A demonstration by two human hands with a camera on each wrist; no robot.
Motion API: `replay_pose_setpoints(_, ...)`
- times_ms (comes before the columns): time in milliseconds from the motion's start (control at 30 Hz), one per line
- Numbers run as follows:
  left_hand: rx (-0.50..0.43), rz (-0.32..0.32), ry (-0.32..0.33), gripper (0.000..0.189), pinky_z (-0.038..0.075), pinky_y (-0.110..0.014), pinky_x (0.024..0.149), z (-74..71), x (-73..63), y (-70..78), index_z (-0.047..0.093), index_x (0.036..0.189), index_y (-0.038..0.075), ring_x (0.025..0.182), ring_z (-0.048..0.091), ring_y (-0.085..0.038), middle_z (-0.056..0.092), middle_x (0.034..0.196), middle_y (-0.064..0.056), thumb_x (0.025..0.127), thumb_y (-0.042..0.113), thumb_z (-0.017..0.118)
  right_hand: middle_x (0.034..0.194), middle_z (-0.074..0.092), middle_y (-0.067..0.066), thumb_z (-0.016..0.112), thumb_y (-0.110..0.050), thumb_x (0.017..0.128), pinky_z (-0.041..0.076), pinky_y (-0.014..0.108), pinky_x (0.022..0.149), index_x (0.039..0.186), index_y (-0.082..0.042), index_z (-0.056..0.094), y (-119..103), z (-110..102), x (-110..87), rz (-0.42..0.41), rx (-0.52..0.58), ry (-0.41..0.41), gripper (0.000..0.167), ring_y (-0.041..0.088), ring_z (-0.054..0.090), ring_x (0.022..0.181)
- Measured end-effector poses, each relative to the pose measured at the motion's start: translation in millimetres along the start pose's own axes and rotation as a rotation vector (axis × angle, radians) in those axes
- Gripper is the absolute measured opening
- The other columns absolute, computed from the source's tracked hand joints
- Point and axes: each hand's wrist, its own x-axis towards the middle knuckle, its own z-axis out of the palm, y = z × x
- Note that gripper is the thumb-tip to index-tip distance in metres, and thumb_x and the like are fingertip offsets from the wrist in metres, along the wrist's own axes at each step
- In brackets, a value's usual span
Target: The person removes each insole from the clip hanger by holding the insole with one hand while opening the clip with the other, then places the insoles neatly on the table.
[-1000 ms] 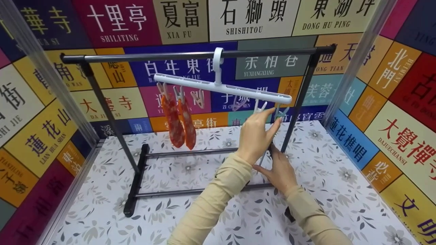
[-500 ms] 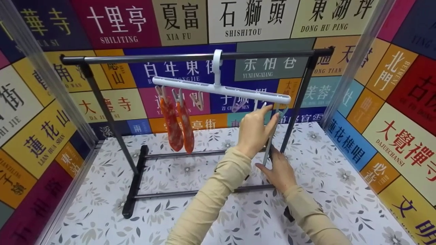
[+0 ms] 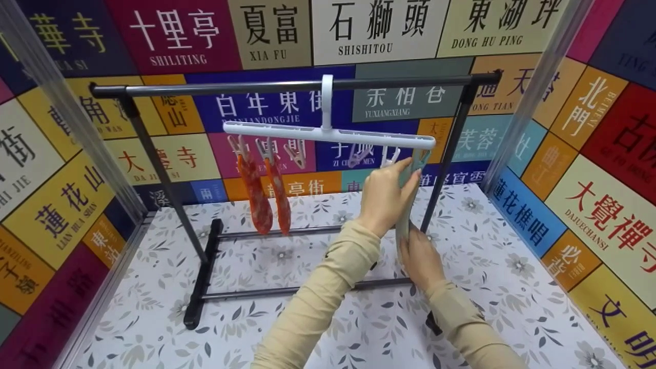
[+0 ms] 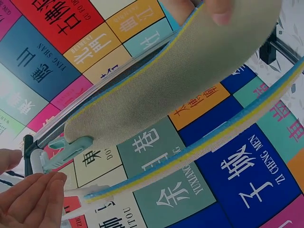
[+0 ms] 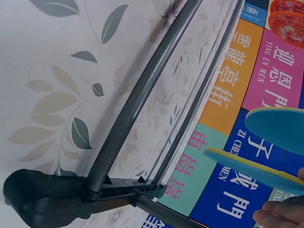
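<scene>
In the left wrist view a beige insole (image 4: 142,95) with a blue and yellow edge has its end in a pale green clothespin (image 4: 71,149) of the white hanger (image 3: 328,134). A second insole (image 4: 199,159) runs alongside. My left hand (image 3: 384,197) is up at the hanger's right end, fingertips right by the clothespin, thumb and fingers apart. Lower down, my right hand (image 3: 423,256) pinches the beige insole, its thumb on the beige face in the left wrist view. From below, the blue undersides of the insoles (image 5: 275,128) show.
The hanger hooks over the top bar of a dark metal rack (image 3: 220,88). Two red patterned insoles (image 3: 255,200) hang from clothespins at its left end. Several other clothespins (image 3: 294,154) dangle along it. The rack stands on a flower-patterned tabletop (image 3: 154,307) before a sign-covered wall.
The hanger has tilted back closer to level, its right end higher and its left end with the red insoles lower. My right thumb has moved in against the beige insole.
</scene>
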Motion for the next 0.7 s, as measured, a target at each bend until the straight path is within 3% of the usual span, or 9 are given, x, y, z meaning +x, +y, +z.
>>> replay_pose_setpoints(167, 0.023, -0.023, -0.027, 0.036, 0.058, -0.027, 0.077, 4.2, 1.5, -0.5, 0.068, 0.124, 0.005, 0.093, 0.074, -0.02, 0.074, 0.112, -0.009, 0.097, 0.028, 0.064, 0.083, 0.059, 0.017, 0.053, -0.012, 0.1, 0.05, 0.054, 0.074, 0.09, 0.0, 0.056, -0.2, 1.0, -3.2, 0.001, -0.001, -0.006, 0.016, 0.039, 0.061, 0.082)
replay_pose_setpoints(300, 0.055, -0.035, -0.048, 0.038, 0.059, -0.029, 0.076, 7.4, 1.7, -0.1, 0.067, 0.126, 0.005, 0.091, 0.074, -0.02, 0.075, 0.11, -0.009, 0.097, 0.03, 0.063, 0.091, 0.061, 0.022, 0.052, -0.012, 0.1, 0.052, 0.055, 0.078, 0.096, 0.004, 0.058, -1.3, 2.7, -7.6, -0.021, -0.003, -0.002, 0.018, 0.042, 0.062, 0.087)
replay_pose_setpoints(533, 0.129, -0.031, -0.056, 0.028, 0.057, -0.032, 0.066, 10.3, 1.8, 2.1, 0.071, 0.108, 0.01, 0.071, 0.069, -0.019, 0.075, 0.088, -0.004, 0.097, 0.035, 0.062, 0.096, 0.063, 0.024, 0.054, -0.011, 0.099, 0.052, 0.054, 0.078, 0.092, 0.004, 0.058, -4.2, 5.8, -19.3, -0.055, -0.016, 0.021, 0.017, 0.043, 0.063, 0.087)
replay_pose_setpoints(700, 0.155, -0.041, -0.061, 0.029, 0.052, -0.031, 0.059, 11.4, 0.6, 2.4, 0.072, 0.104, 0.012, 0.062, 0.061, -0.016, 0.071, 0.075, -0.001, 0.095, 0.038, 0.065, 0.113, 0.064, 0.028, 0.053, -0.011, 0.1, 0.052, 0.054, 0.088, 0.108, 0.01, 0.06, -7.0, 5.3, -24.1, -0.059, -0.016, 0.022, 0.024, 0.045, 0.063, 0.101)
